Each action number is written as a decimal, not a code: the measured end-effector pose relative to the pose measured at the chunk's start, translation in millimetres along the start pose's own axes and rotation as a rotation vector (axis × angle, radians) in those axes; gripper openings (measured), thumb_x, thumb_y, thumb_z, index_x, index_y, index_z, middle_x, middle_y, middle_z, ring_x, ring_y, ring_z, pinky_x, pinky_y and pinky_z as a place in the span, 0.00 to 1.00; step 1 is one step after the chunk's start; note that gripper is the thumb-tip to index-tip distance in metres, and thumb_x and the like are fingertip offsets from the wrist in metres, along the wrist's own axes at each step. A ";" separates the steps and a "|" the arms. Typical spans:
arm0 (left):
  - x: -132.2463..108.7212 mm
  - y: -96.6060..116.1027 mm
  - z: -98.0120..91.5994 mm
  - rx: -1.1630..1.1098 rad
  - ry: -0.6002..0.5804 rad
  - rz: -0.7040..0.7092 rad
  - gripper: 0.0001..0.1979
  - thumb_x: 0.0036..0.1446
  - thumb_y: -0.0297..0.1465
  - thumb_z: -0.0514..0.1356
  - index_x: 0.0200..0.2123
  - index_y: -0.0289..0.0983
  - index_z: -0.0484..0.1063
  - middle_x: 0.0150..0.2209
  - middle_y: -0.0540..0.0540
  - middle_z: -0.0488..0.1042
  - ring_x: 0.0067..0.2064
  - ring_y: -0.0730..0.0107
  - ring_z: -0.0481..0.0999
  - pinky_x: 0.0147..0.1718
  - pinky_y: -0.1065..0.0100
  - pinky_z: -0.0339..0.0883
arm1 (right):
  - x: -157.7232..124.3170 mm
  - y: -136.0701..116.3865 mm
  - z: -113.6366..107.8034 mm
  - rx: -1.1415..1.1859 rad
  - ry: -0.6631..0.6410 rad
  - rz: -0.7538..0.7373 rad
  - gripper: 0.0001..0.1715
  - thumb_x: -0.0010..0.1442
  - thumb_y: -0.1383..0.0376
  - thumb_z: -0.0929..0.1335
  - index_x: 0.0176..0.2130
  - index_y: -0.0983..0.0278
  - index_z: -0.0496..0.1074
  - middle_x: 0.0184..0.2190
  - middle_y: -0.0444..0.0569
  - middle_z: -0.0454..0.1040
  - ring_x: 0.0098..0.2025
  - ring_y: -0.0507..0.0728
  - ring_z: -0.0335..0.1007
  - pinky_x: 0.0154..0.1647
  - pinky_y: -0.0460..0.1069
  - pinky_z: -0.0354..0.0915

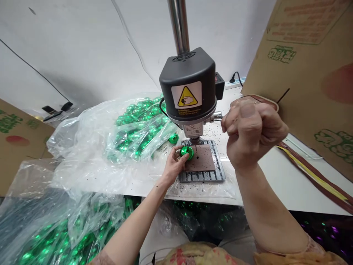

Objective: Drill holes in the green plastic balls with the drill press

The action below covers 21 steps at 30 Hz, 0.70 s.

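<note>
My left hand (176, 161) holds a shiny green bauble (187, 152) between thumb and fingers, with a dark opening on its top. The bauble is at the left side of a flat brown board (204, 158), which lies on the grey slotted base (219, 173) of a small drill press (187, 84). Just right of the bauble, a thin drill bit (196, 149) points down over the board, near a dark hole. My right hand (252, 129) is closed in a fist beside the silver hub (216, 116), round the press's feed lever, which the fingers mostly hide.
Clear plastic bags of green baubles (138, 129) lie left of the press, with another bagged heap (60, 239) below the table edge. One loose bauble (173, 138) sits behind my left hand. Cardboard boxes (309, 88) flank the table. Dark shavings litter the base. Brown and yellow strips (317, 176) lie right.
</note>
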State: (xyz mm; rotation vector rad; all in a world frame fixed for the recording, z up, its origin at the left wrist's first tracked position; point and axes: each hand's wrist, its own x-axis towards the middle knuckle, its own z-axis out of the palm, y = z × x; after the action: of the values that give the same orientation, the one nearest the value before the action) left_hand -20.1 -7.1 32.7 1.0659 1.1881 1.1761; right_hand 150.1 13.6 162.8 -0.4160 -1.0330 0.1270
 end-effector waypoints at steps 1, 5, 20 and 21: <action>1.1 -1.8 1.0 0.009 0.000 0.011 0.34 0.46 0.47 0.72 0.51 0.38 0.66 0.32 0.53 0.73 0.16 0.85 0.61 0.12 0.77 0.51 | -0.4 -0.2 -0.1 0.005 -0.005 0.002 0.27 0.65 0.59 0.66 0.19 0.61 0.52 0.14 0.39 0.53 0.17 0.47 0.49 0.22 0.50 0.49; 4.7 -7.1 3.1 0.071 -0.031 0.050 0.32 0.48 0.47 0.71 0.52 0.39 0.66 0.38 0.49 0.75 0.21 0.83 0.65 0.14 0.77 0.54 | -0.9 0.6 -0.3 0.045 -0.007 0.003 0.28 0.65 0.59 0.66 0.19 0.62 0.52 0.15 0.39 0.53 0.18 0.47 0.48 0.23 0.50 0.48; 12.9 -18.2 6.8 0.194 -0.095 0.200 0.26 0.52 0.41 0.70 0.52 0.38 0.70 0.50 0.41 0.77 0.49 0.64 0.77 0.43 0.69 0.72 | -1.4 -7.8 1.2 -0.028 0.007 0.052 0.27 0.66 0.59 0.66 0.20 0.61 0.52 0.15 0.39 0.54 0.18 0.46 0.49 0.22 0.49 0.51; 12.4 -18.5 7.6 0.218 -0.094 0.211 0.26 0.52 0.41 0.70 0.52 0.38 0.70 0.50 0.42 0.77 0.46 0.65 0.78 0.41 0.70 0.72 | -0.6 -7.5 2.9 0.003 0.024 0.047 0.27 0.65 0.61 0.66 0.20 0.61 0.53 0.15 0.39 0.54 0.17 0.46 0.49 0.21 0.49 0.50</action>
State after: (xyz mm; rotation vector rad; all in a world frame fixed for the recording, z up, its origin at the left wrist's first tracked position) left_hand -10.7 3.4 13.8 1.4246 1.1703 1.1602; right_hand 146.6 7.4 166.5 -0.4380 -0.9992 0.1655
